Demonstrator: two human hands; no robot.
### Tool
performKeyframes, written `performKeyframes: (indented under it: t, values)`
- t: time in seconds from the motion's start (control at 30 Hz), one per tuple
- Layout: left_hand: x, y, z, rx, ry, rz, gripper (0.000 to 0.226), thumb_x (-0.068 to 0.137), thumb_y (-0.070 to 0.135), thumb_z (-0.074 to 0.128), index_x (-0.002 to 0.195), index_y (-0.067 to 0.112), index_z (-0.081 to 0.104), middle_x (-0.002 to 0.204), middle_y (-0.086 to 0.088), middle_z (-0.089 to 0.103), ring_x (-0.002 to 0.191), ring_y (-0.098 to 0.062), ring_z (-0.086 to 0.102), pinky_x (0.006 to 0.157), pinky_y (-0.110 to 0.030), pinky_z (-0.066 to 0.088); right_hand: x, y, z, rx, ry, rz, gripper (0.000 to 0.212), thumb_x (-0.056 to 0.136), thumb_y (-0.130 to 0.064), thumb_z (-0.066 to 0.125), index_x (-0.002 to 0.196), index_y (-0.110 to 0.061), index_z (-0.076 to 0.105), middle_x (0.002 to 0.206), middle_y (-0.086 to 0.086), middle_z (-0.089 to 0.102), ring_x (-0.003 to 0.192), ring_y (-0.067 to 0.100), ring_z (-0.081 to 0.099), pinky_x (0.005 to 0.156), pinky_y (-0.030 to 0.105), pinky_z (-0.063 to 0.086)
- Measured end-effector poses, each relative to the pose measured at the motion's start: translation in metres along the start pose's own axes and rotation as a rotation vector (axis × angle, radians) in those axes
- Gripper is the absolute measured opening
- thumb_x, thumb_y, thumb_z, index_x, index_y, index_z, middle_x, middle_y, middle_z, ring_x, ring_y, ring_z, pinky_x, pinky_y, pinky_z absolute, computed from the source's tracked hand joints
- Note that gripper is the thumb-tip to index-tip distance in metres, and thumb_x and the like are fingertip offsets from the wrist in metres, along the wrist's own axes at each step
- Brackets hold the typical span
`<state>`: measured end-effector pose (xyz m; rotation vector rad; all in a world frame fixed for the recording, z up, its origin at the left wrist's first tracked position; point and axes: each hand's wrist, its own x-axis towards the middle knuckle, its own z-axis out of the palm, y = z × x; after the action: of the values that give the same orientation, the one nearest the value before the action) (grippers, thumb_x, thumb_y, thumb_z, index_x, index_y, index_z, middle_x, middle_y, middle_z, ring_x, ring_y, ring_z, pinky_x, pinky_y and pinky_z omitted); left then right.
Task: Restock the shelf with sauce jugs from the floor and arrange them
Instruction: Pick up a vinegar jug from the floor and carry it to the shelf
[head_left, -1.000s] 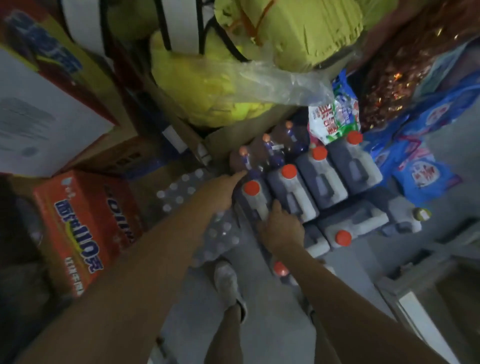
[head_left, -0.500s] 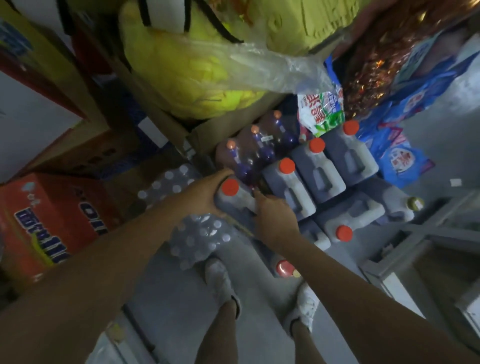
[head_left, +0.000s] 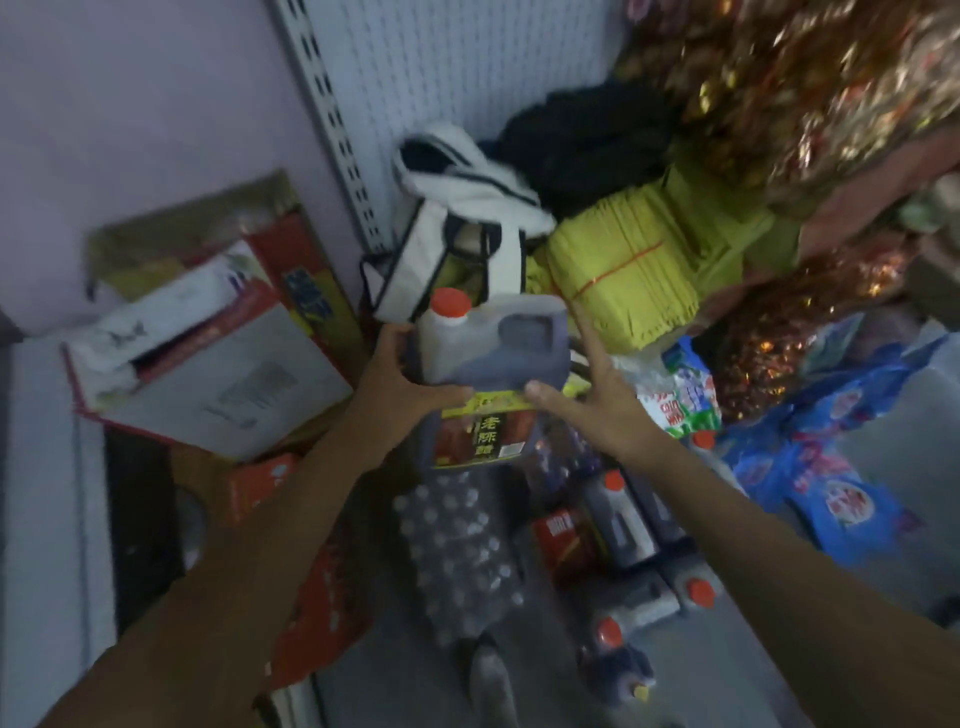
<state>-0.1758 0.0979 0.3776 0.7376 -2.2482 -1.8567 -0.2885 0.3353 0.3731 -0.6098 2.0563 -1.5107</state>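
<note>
The left hand (head_left: 395, 384) grips the left side of a sauce jug (head_left: 488, 374) held in the air, upright, red cap (head_left: 451, 302) topmost, long axis vertical, handle to the right. The right hand (head_left: 597, 410), fingers spread, presses its right side. Cardboard boxes (head_left: 218, 374) crowd the left; yellow bundles (head_left: 639, 275) lie behind. At least four more jugs (head_left: 618, 514) lie on the floor (head_left: 395, 686) below, beside a pack of bottles (head_left: 457, 551).
</note>
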Motion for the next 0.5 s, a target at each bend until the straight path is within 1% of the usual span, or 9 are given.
performKeyframes:
  t: [0.07, 0.1, 0.13, 0.17, 0.2, 0.27, 0.37, 0.43, 0.5]
  values:
    - [-0.006, 0.062, -0.02, -0.132, 0.075, 0.026, 0.076, 0.055, 0.022, 0.098, 0.117, 0.024, 0.055, 0.12, 0.001, 0.067, 0.112, -0.025, 0.068, 0.09, -0.05, 0.059, -0.001, -0.058, 0.002, 0.008, -0.014, -0.106, 0.106, 0.088, -0.031, 0.081, 0.164, -0.036, 0.007, 0.157, -0.017, 0.043, 0.137, -0.004, 0.048, 0.103, 0.026, 0.052]
    - [-0.012, 0.093, -0.028, -0.194, 0.111, 0.049, 0.067, 0.061, 0.012, 0.095, 0.114, 0.024, 0.057, 0.117, 0.0, 0.069, 0.108, -0.026, 0.071, 0.084, -0.045, 0.062, -0.001, -0.088, 0.003, 0.038, -0.017, -0.145, 0.103, 0.091, -0.023, 0.079, 0.165, -0.031, 0.008, 0.153, -0.016, 0.049, 0.131, -0.007, 0.053, 0.096, 0.02, 0.053]
    - [-0.02, 0.124, -0.035, -0.254, 0.136, 0.09, 0.061, 0.066, 0.003, 0.091, 0.114, 0.023, 0.058, 0.113, -0.001, 0.071, 0.102, -0.024, 0.073, 0.078, -0.039, 0.062, 0.001, -0.117, 0.001, 0.075, -0.008, -0.184, 0.098, 0.092, -0.017, 0.077, 0.164, -0.029, 0.011, 0.148, -0.013, 0.055, 0.126, -0.006, 0.058, 0.092, 0.019, 0.054]
    - [-0.029, 0.156, -0.042, -0.295, 0.164, 0.132, 0.057, 0.07, -0.002, 0.086, 0.115, 0.018, 0.058, 0.11, -0.001, 0.071, 0.096, -0.023, 0.074, 0.072, -0.034, 0.062, 0.0, -0.149, -0.001, 0.113, 0.007, -0.234, 0.094, 0.093, -0.016, 0.075, 0.164, -0.028, 0.015, 0.144, -0.01, 0.06, 0.124, 0.001, 0.062, 0.092, 0.025, 0.056]
    - [-0.04, 0.186, -0.047, -0.325, 0.177, 0.175, 0.056, 0.071, 0.0, 0.084, 0.118, 0.013, 0.056, 0.108, -0.003, 0.071, 0.09, -0.021, 0.074, 0.067, -0.03, 0.061, -0.001, -0.181, -0.004, 0.157, 0.035, -0.281, 0.089, 0.094, -0.017, 0.075, 0.162, -0.029, 0.02, 0.14, -0.007, 0.064, 0.122, 0.009, 0.065, 0.093, 0.033, 0.058]
    - [-0.068, 0.243, -0.057, -0.378, 0.204, 0.247, 0.069, 0.063, 0.01, 0.089, 0.122, 0.009, 0.053, 0.107, -0.009, 0.07, 0.081, -0.02, 0.074, 0.063, -0.03, 0.059, -0.008, -0.243, -0.014, 0.253, 0.064, -0.381, 0.08, 0.094, -0.021, 0.075, 0.159, -0.031, 0.03, 0.135, -0.003, 0.068, 0.119, 0.019, 0.069, 0.095, 0.043, 0.06]
    - [-0.118, 0.312, -0.067, -0.399, 0.272, 0.374, 0.08, 0.062, 0.028, 0.089, 0.131, 0.009, 0.054, 0.114, -0.013, 0.072, 0.085, -0.022, 0.076, 0.068, -0.034, 0.06, -0.033, -0.325, -0.029, 0.337, 0.007, -0.526, 0.07, 0.094, -0.02, 0.074, 0.152, -0.034, 0.039, 0.126, -0.002, 0.072, 0.108, 0.021, 0.074, 0.085, 0.039, 0.063]
    - [-0.157, 0.344, -0.067, -0.381, 0.32, 0.473, 0.073, 0.073, 0.021, 0.087, 0.137, 0.013, 0.053, 0.111, -0.01, 0.074, 0.085, -0.023, 0.076, 0.067, -0.034, 0.06, -0.054, -0.362, -0.035, 0.35, -0.059, -0.633, 0.065, 0.093, -0.023, 0.074, 0.147, -0.038, 0.042, 0.125, -0.003, 0.072, 0.107, 0.021, 0.074, 0.083, 0.039, 0.063]
    - [-0.2, 0.365, -0.063, -0.363, 0.386, 0.555, 0.06, 0.085, 0.012, 0.077, 0.139, 0.017, 0.052, 0.107, -0.006, 0.076, 0.084, -0.022, 0.076, 0.066, -0.033, 0.061, -0.078, -0.386, -0.037, 0.358, -0.11, -0.725, 0.06, 0.094, -0.023, 0.073, 0.144, -0.039, 0.044, 0.126, -0.003, 0.071, 0.108, 0.02, 0.073, 0.085, 0.038, 0.062]
